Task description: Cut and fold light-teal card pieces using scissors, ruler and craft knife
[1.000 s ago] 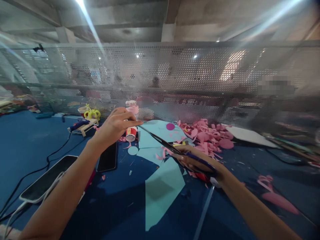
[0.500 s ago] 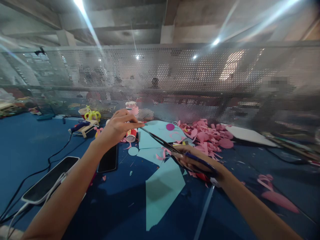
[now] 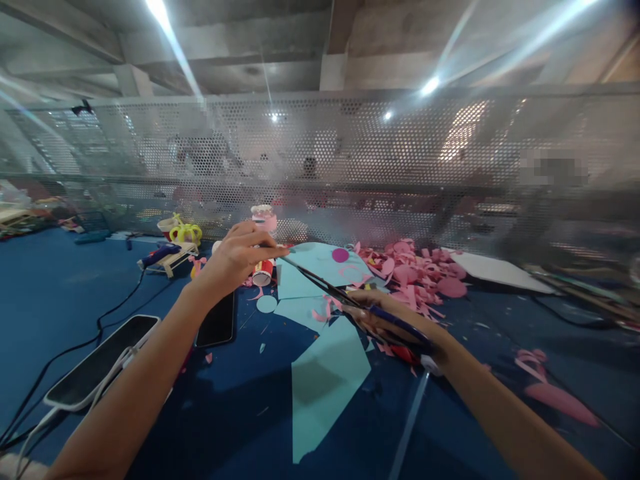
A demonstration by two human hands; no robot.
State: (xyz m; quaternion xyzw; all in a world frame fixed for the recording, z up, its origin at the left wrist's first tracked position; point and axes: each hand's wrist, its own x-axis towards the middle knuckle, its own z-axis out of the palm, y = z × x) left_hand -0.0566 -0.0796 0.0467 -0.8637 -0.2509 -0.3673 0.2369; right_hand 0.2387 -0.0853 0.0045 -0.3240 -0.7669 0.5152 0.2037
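My right hand (image 3: 395, 310) grips a pair of scissors (image 3: 327, 287) by its dark blue handles, the blades reaching up and left. At the blade tips, my left hand (image 3: 245, 250) is closed in a pinch; what lies between its fingers is too small to make out. Under the scissors lies a light blue paper sheet (image 3: 305, 273) with a magenta paper disc (image 3: 341, 255) on it. Nearer to me is a cut light blue paper piece (image 3: 327, 387), flat on the table. A small light blue paper circle (image 3: 267, 304) lies below my left hand.
Pink paper scraps (image 3: 407, 270) are heaped at the back right, beside a white board (image 3: 500, 270). On the left are a black phone (image 3: 216, 320), a white-cased phone (image 3: 103, 360) with a cable, and a glue gun (image 3: 161, 253) on a small wooden stand. A perforated metal screen (image 3: 320, 147) stands behind.
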